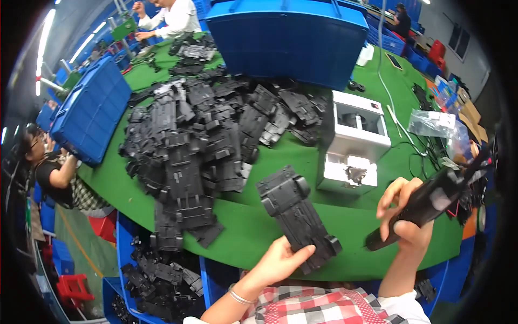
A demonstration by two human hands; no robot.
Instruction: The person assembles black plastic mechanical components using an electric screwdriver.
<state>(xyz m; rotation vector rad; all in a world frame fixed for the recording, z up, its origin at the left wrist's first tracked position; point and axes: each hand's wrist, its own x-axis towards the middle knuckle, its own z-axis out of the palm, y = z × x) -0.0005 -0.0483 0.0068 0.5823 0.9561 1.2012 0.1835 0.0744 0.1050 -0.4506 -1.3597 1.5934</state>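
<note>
My left hand point(278, 263) grips the near end of a black plastic toy-car chassis point(302, 218), thumb on top, tilted above the green tabletop. My right hand point(403, 213) is wrapped round a black electric screwdriver point(426, 204); its tip points down and left, to the right of the chassis and apart from it. A pale metal screw feeder point(356, 143) stands on the table just beyond my hands. To the left lies a big heap of similar black chassis parts point(186, 135), some overlapping the table's near edge.
A large blue crate point(286, 43) stands behind the heap, and another blue crate point(91, 113) leans at the left. Below the table edge a blue bin point(162, 275) holds more black parts. Cables and plastic bags point(431, 124) lie at the right. Co-workers sit at the left and far side.
</note>
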